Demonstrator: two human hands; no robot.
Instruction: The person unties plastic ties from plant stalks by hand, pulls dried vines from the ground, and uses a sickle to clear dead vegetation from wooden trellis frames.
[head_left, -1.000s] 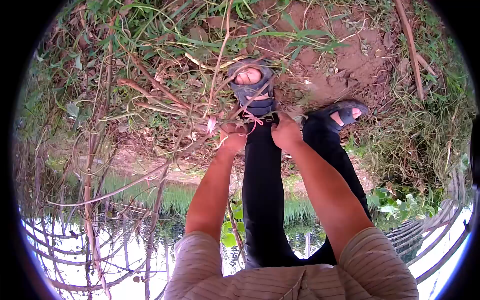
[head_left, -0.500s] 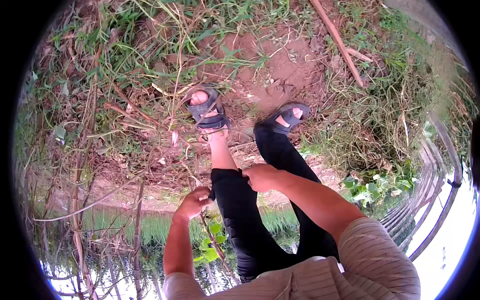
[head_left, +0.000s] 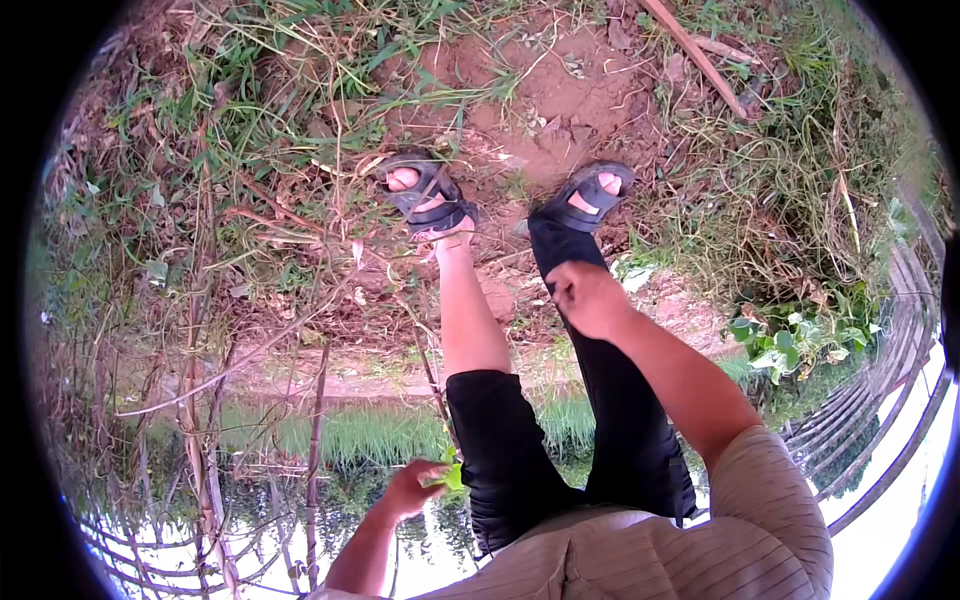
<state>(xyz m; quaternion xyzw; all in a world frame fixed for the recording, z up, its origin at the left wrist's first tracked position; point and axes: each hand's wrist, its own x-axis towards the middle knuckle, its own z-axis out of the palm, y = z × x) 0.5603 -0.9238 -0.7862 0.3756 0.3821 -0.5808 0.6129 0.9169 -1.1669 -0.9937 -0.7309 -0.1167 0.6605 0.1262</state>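
Observation:
My right hand is over the shin of the right black trouser leg, its fingers curled and slightly blurred. Whether they grip the cloth is unclear. That leg reaches down to the ankle. The left black trouser leg is bunched up around the knee, leaving the shin bare. Off to its left, my left hand is open, fingers apart and holding nothing. Dark strapped sandals are on both feet: the left sandal and the right sandal rest on the ground.
Bare reddish soil lies in front of the feet, with grass and dry vines around it. A wooden stick lies at the upper right. Thin dry stems rise on the left. A leafy green plant grows at the right.
The left trouser hem has moved up from mid-shin to the knee. Both hands have left it: my right hand has moved to the right leg, my left hand back toward my body.

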